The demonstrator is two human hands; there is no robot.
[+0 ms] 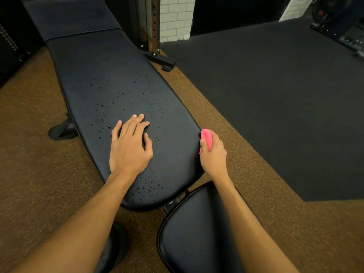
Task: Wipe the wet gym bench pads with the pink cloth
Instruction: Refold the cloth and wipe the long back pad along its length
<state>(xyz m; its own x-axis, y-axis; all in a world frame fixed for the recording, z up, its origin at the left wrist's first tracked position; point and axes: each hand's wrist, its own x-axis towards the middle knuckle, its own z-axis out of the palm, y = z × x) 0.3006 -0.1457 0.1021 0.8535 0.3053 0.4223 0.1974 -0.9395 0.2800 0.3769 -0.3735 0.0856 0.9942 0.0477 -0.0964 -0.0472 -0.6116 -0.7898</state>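
Near right: black seat pad [197,233]. Beyond, left hand [130,146] rests flat, fingers relaxed, on the long back pad [88,56]. Right hand [213,154] clutches the bunched pink cloth [206,137] at the pad's right edge. Droplets [120,94] bead its glossy surface.

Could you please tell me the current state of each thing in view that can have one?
back pad: wet, droplets scattered over its middle and near end.
seat pad: no droplets visible.
pink cloth: bunched up, held at the right edge of the back pad.
left hand: resting flat on the back pad, fingers straight.
right hand: grips the pink cloth.
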